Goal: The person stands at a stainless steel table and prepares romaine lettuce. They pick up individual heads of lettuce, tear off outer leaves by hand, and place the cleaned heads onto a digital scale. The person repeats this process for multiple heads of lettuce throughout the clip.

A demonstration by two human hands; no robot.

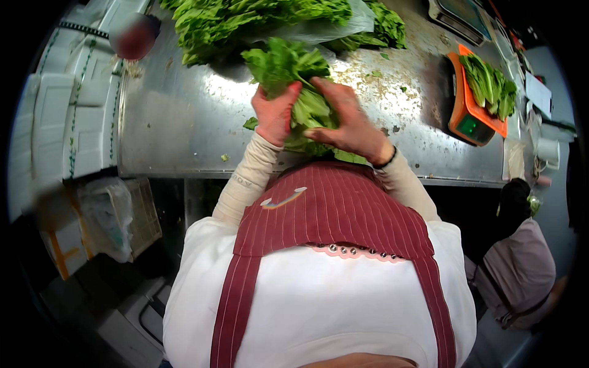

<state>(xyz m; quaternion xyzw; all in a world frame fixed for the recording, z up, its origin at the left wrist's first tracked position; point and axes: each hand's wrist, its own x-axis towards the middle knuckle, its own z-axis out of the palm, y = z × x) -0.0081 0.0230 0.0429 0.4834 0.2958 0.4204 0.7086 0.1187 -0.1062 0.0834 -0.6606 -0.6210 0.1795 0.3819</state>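
Observation:
Just beyond the apron, over the near part of the metal table point(184, 133), a bunch of leafy green lettuce point(313, 108) lies between my hands. My left hand point(276, 112) grips it from the left, thumb against the stems. Spread along its right side, my right hand point(347, 117) touches the leaves with thumb and fingers apart. Part of the bunch is hidden behind the hands and blurred. A large pile of the same greens point(257, 20) lies at the far side, with a clear plastic bag point(340, 27) among it.
At the right, an orange digital scale point(474, 124) carries an orange tray with lettuce point(487, 87). Another scale point(460, 18) stands at the back right. White foam boxes point(53, 115) line the left side. A person point(517, 271) is at the lower right. Leaf scraps lie on the table.

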